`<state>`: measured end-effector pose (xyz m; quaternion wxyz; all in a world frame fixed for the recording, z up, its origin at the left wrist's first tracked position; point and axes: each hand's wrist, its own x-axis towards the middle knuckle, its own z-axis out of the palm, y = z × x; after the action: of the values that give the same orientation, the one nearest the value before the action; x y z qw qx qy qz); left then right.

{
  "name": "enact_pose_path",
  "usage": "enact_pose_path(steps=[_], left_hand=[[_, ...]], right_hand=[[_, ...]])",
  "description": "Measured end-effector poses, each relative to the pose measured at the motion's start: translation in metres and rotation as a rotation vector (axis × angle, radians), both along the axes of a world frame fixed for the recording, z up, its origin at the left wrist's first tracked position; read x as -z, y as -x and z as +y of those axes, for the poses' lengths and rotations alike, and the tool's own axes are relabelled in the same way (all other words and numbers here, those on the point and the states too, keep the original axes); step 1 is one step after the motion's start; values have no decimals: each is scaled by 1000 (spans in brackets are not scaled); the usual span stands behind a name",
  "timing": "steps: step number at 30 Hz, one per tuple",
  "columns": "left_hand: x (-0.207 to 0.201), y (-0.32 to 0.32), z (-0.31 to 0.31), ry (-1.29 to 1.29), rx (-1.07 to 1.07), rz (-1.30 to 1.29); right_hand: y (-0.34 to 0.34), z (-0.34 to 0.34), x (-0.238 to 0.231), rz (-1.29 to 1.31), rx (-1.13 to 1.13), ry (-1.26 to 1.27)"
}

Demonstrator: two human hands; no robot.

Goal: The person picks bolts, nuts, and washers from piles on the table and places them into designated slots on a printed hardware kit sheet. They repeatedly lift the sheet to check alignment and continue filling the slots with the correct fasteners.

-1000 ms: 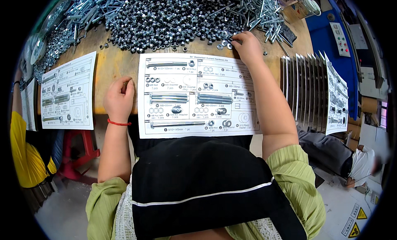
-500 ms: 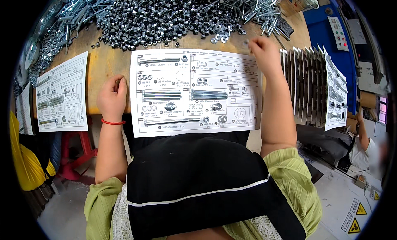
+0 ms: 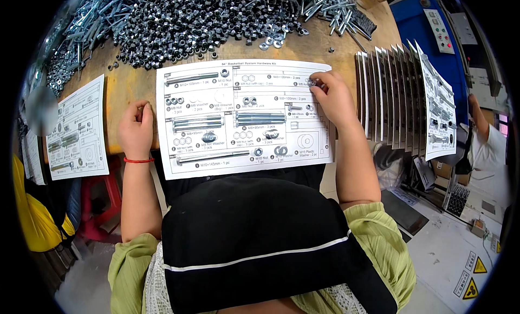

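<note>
A white printed hardware card point(image 3: 216, 97) lies before me at the table's front edge. On it rest a long bolt point(image 3: 192, 78), a single nut point(image 3: 224, 72), two bundles of bolts point(image 3: 198, 123), small nuts and washers, and a longer bolt point(image 3: 216, 156) low down. My right hand point(image 3: 333, 100) is over the card's upper right corner, its fingertips pinching small shiny metal washers point(image 3: 312, 82) at the card's surface. My left hand point(image 3: 135, 131), with a red cord at the wrist, is curled closed beside the card's left edge; what its fingers hold, if anything, is hidden.
Heaps of nuts point(image 3: 179, 27), bolts point(image 3: 336, 11) and a few loose washers point(image 3: 276, 37) cover the table's far side. Another loaded card point(image 3: 81, 127) lies at left. A row of upright cards point(image 3: 390, 97) stands at right. Beyond it is a person's arm point(image 3: 479, 116).
My right hand has come down and left from above the card's right edge onto its upper right corner, with washers now showing at its fingertips. My left hand stays beside the card.
</note>
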<state>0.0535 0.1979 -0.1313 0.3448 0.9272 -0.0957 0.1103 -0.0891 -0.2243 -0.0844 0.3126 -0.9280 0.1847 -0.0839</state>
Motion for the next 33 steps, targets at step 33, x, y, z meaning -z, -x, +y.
enact_pose_path(steps=[33], left_hand=[[-80,-284,31,-361,-233,-79]], right_hand=[[47,-47,66,-464,403,-669]])
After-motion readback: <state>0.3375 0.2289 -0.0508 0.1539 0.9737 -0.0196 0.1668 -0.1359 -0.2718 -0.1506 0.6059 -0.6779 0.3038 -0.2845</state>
